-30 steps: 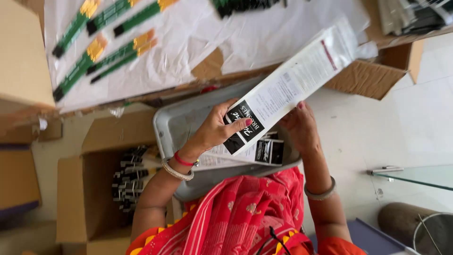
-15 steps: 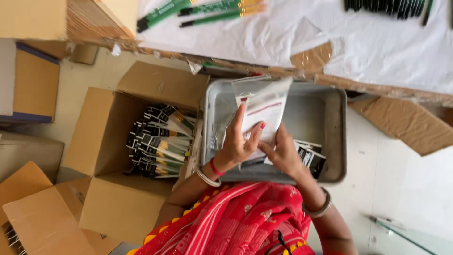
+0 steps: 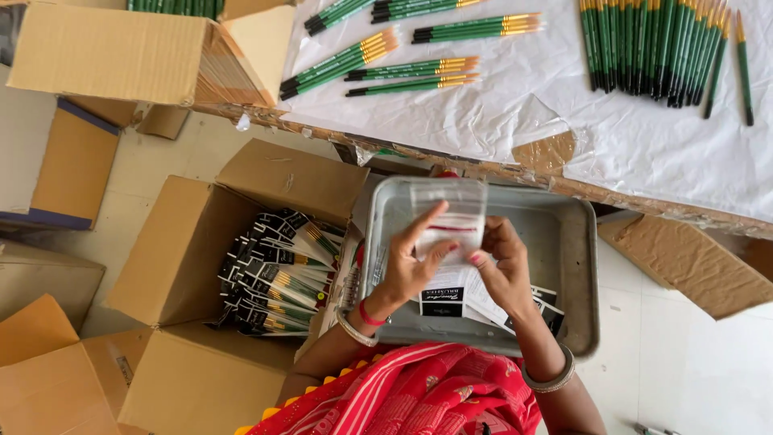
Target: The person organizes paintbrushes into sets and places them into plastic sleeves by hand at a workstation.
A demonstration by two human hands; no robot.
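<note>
2 hands, my left hand and right hand, pinch a clear sleeve by its lower edges above the grey tray. I judge it light, limp and slippery, best gripped at the edges.

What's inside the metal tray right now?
In the tray lie flat black-and-white printed cards. Above them the left hand and right hand hold a clear sleeve. The hands and sleeve cover whatever lies beneath.
</note>
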